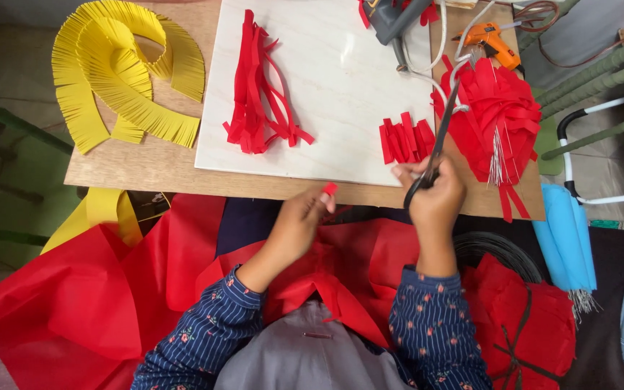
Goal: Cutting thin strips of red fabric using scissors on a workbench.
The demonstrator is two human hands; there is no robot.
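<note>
Your right hand [436, 196] is wrapped around the handles of a pair of scissors [438, 137], fingers curled tight through the loops — the long dark blades point away from you, up over the edge of the white board [341, 79], and lie pressed together as far as you can see. Your left hand [299, 220] pinches a small red piece [330, 188] between thumb and fingertips, the other fingers folded in; the piece sits just at the front edge of the wooden table [160, 162], near the scissor handles but apart from them. Just beyond your right hand lies a small stack of cut red strips [404, 139] on the board, and to its right a full red fringed pompom [496, 119]. A bundle of longer red strips [258, 94] lies mid-board — yellow fringe [120, 72] curls at the far left.
</note>
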